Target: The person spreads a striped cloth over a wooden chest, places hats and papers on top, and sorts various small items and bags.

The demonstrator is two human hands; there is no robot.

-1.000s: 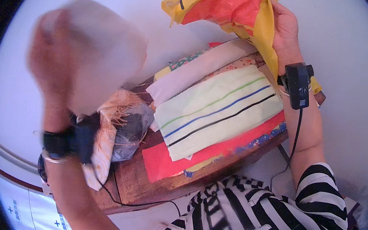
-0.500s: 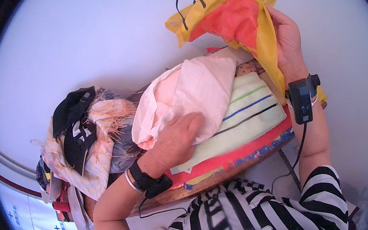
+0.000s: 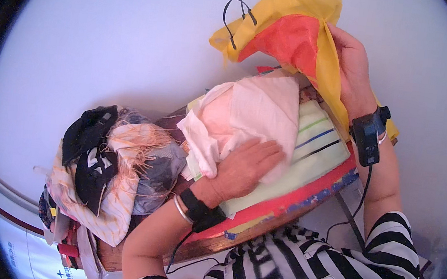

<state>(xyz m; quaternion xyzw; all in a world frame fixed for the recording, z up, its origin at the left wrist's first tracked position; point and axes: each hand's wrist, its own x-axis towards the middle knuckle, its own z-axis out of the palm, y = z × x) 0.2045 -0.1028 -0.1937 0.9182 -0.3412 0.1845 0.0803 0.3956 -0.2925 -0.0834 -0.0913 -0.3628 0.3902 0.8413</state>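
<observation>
A pale pink cloth (image 3: 243, 111), loosely folded, lies on top of a pale green striped towel (image 3: 320, 155). My left hand (image 3: 246, 168) rests on the near side of the pink cloth, its fingers stretched out and blurred at the tips. With my right hand (image 3: 354, 66) I grip the right edge of a yellow and red bag (image 3: 327, 58), holding it up beyond the cloths. Two thin black handles stick out from the bag's far left rim. Its mouth hangs partly apart, showing the red side. The tips of my right fingers are partly hidden by the bag.
The wooden table (image 3: 190, 250) carries a red cloth with a patterned border (image 3: 294, 196) under the towel. To the left lie black caps (image 3: 88, 131) on a cream fringed scarf (image 3: 119, 194), beside a clear plastic bag (image 3: 160, 171). A red spool (image 3: 67, 249) sits at the left end.
My left hand has slid right and a little up across the pink cloth, which has shifted the same way. The yellow bag has moved slightly right and down with my right hand.
</observation>
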